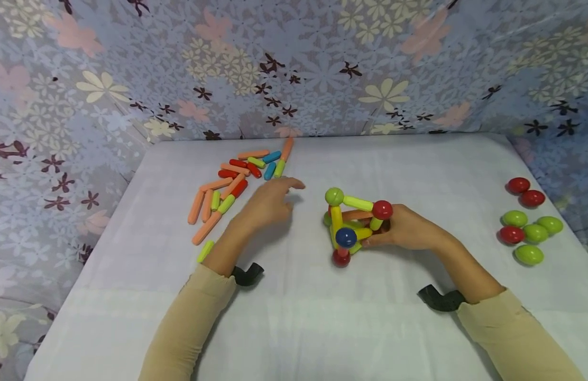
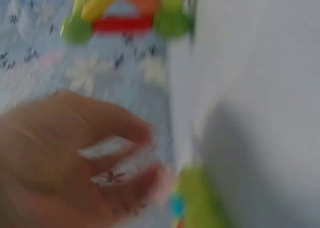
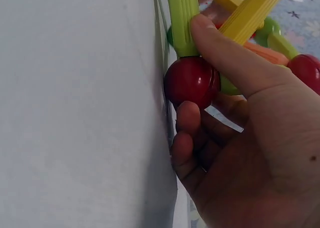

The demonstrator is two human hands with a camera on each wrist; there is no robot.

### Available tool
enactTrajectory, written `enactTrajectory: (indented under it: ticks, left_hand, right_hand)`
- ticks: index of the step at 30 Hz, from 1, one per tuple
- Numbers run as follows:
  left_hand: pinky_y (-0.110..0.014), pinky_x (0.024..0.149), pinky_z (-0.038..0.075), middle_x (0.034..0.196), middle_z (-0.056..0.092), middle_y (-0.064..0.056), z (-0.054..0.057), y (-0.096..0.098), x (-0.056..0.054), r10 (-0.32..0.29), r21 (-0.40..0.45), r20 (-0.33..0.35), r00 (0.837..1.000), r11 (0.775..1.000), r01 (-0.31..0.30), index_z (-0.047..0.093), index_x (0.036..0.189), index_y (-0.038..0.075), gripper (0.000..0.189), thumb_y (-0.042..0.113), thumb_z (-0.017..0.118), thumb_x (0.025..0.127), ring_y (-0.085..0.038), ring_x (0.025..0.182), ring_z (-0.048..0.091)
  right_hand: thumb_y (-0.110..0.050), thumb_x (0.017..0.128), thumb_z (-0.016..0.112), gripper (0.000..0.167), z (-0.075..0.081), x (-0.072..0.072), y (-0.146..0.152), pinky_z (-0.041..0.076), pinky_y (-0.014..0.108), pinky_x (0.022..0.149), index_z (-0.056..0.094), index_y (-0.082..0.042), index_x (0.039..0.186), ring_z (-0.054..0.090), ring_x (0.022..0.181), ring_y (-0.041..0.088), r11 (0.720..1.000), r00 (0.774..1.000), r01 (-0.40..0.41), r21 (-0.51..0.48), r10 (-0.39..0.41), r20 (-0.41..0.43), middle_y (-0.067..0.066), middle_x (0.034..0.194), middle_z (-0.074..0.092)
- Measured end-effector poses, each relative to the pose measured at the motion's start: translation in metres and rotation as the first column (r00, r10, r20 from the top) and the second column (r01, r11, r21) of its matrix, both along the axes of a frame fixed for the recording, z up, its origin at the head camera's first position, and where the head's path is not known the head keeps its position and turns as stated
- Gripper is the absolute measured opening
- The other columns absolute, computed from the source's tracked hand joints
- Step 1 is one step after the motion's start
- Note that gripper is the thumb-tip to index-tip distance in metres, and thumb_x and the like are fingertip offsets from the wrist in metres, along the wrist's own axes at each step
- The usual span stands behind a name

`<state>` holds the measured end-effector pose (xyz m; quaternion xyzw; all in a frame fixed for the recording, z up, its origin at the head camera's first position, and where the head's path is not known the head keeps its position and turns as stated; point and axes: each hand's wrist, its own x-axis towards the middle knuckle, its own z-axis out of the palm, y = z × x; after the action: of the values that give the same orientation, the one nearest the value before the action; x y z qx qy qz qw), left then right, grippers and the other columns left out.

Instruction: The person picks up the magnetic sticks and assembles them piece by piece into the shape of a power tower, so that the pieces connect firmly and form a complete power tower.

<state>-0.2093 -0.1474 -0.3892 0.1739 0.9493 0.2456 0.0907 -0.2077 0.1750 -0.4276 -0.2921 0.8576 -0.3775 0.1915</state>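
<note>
A frame built of coloured rods and balls [image 1: 358, 203] stands on the white cloth. Green, red and blue balls form its upper corners, joined by yellow and green rods. My right hand [image 1: 408, 227] grips its right side. In the right wrist view, the thumb lies on a green rod [image 3: 183, 23] and curled fingers sit close around a dark red ball [image 3: 192, 82]. The other fingers are partly hidden behind the frame. My left hand [image 1: 270, 203] hovers left of the frame, index finger stretched out, with nothing in it; the left wrist view shows it blurred.
Several loose orange, green, red and blue rods [image 1: 206, 228] lie at the left and back left, some beneath or beside the left arm. Several red and green balls [image 1: 529, 255] rest near the right edge. A flowered cloth [image 1: 318, 69] hangs behind the table.
</note>
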Motion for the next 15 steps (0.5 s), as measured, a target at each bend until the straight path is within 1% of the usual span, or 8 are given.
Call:
enactTrajectory:
  ticks: [1,2,3,4,6,8,12,15]
  left_hand:
    - [-0.042,0.094,0.045,0.128,0.056,-0.005,0.003,-0.007,0.0,0.042,-0.123,-0.007,0.999,0.992,-0.042,0.058,0.131,0.014,0.044,0.008,0.063,0.088,-0.025,0.115,0.052]
    - [-0.043,0.093,0.045,0.124,0.058,-0.006,0.005,-0.014,0.0,0.076,-0.242,-0.005,0.997,0.967,-0.075,0.058,0.129,0.013,0.043,0.013,0.066,0.086,-0.027,0.111,0.052]
    - [-0.044,0.091,0.046,0.119,0.058,-0.008,0.007,-0.02,0.0,0.097,-0.346,0.006,0.995,0.934,-0.089,0.059,0.128,0.012,0.044,0.016,0.068,0.085,-0.027,0.107,0.053]
    - [-0.043,0.087,0.046,0.114,0.059,-0.008,0.008,-0.026,-0.001,0.113,-0.419,0.029,0.993,0.904,-0.091,0.059,0.127,0.01,0.045,0.02,0.07,0.084,-0.028,0.103,0.052]
    - [-0.04,0.079,0.047,0.102,0.058,-0.008,0.009,-0.034,-0.001,0.139,-0.482,0.086,0.986,0.872,-0.081,0.06,0.123,0.008,0.045,0.025,0.073,0.083,-0.026,0.091,0.052]
    - [-0.038,0.079,0.046,0.098,0.058,-0.008,0.008,-0.039,-0.003,0.143,-0.476,0.121,0.982,0.877,-0.069,0.061,0.121,0.007,0.044,0.027,0.073,0.083,-0.025,0.089,0.051]
    - [-0.042,0.089,0.046,0.11,0.062,-0.005,0.008,-0.048,-0.007,0.121,-0.373,0.184,0.976,0.927,-0.044,0.063,0.123,0.01,0.039,0.023,0.07,0.087,-0.023,0.099,0.054]
    - [-0.046,0.096,0.044,0.122,0.06,-0.006,0.01,-0.056,-0.008,0.105,-0.321,0.241,0.965,0.947,-0.023,0.063,0.126,0.013,0.037,0.011,0.062,0.089,-0.023,0.109,0.053]
  right_hand:
    - [-0.042,0.072,0.083,0.053,0.0,0.0,0.0,0.044,0.035,0.067,0.066,-0.024,0.119,0.054,0.082,0.021,1.0,1.0,-0.003,-0.002,0.003,-0.002,-0.003,0.093,0.065]
    - [-0.043,0.072,0.083,0.055,-0.001,0.0,-0.001,0.045,0.035,0.069,0.065,-0.026,0.122,0.054,0.084,0.02,1.0,1.0,-0.01,0.0,0.01,-0.015,-0.004,0.096,0.065]
    - [-0.042,0.073,0.083,0.057,-0.001,-0.001,-0.001,0.045,0.035,0.07,0.064,-0.027,0.124,0.055,0.085,0.019,1.0,1.0,-0.015,-0.006,0.015,-0.02,-0.004,0.098,0.066]
    - [-0.041,0.073,0.083,0.059,-0.001,-0.001,-0.001,0.045,0.035,0.071,0.063,-0.028,0.127,0.055,0.086,0.019,1.0,1.0,-0.016,-0.008,0.016,-0.026,-0.005,0.1,0.065]
    - [-0.04,0.073,0.083,0.058,-0.001,-0.001,-0.001,0.045,0.036,0.072,0.063,-0.027,0.126,0.055,0.086,0.019,1.0,0.999,-0.014,-0.008,0.014,-0.029,-0.004,0.099,0.065]
    - [-0.039,0.073,0.083,0.057,-0.001,0.0,0.0,0.045,0.036,0.073,0.063,-0.026,0.125,0.055,0.087,0.019,1.0,1.0,-0.012,-0.004,0.012,-0.023,-0.004,0.099,0.065]
    - [-0.037,0.075,0.083,0.06,0.0,0.001,0.0,0.044,0.039,0.078,0.061,-0.03,0.13,0.056,0.092,0.019,1.0,1.0,-0.024,-0.011,0.024,-0.004,-0.006,0.105,0.066]
    - [-0.036,0.076,0.083,0.063,0.001,0.001,0.0,0.043,0.04,0.08,0.057,-0.036,0.133,0.055,0.096,0.018,0.999,0.999,-0.045,-0.023,0.044,-0.018,-0.008,0.111,0.064]
